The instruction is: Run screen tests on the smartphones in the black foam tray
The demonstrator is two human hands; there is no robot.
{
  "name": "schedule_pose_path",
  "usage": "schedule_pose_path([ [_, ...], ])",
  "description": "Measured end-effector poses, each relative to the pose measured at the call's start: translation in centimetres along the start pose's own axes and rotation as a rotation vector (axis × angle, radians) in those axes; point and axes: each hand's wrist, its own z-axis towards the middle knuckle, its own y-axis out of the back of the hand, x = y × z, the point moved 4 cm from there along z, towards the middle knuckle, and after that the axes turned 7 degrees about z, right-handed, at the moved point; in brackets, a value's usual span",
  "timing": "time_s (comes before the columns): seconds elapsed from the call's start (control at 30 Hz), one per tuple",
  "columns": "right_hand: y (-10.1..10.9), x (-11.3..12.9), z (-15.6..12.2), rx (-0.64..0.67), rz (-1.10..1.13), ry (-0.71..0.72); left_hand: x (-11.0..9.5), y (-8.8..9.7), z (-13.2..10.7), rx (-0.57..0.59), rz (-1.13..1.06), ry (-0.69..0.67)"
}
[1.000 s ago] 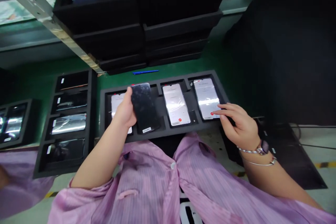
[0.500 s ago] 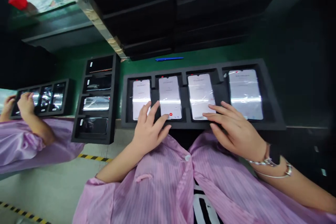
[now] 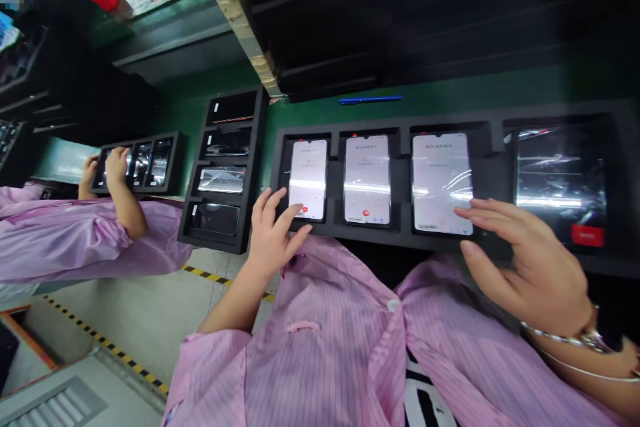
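A black foam tray (image 3: 400, 235) lies in front of me with phones in its compartments. My left hand (image 3: 275, 233) is open, its index fingertip at the lower edge of the leftmost phone (image 3: 309, 170), whose white screen has a red round button. The second phone (image 3: 367, 170) shows a similar screen. My right hand (image 3: 530, 267) is open, fingers stretched out over the lower right corner of the third phone (image 3: 440, 177); whether they touch the glass I cannot tell. At the far right, a dark-screened phone (image 3: 560, 173) has a red patch near its bottom.
A blue pen (image 3: 371, 100) lies on the green bench (image 3: 310, 113) behind the tray. Left of it stands another foam tray (image 3: 253, 167) of dark phones. A co-worker's hand (image 3: 117, 165) is over a further tray (image 3: 176, 173). Dark stacked shapes (image 3: 350, 20) rise behind.
The view has swung left. My left hand has shifted from the second phone to the leftmost, whose red button now shows. The far-right phone's screen has gone from white to dark with a red patch.
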Motion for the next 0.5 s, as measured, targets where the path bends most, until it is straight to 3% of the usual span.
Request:
schedule_pose_path([
  [0.13,0.1,0.3,0.1,-0.056,0.003,0.027,1.0,-0.7,-0.7,0.057,0.016,-0.03],
  [0.23,0.2,0.4,0.0,-0.033,0.014,0.015,0.5,-0.2,-0.1,0.023,0.036,-0.045],
  [0.37,-0.7,0.9,0.0,0.054,-0.028,0.074,-1.5,0.9,1.3,-0.112,-0.03,-0.082],
  [0.5,-2.0,1.4,0.4,0.194,-0.145,0.099,-4.2,-0.3,2.6,-0.079,-0.077,-0.179],
])
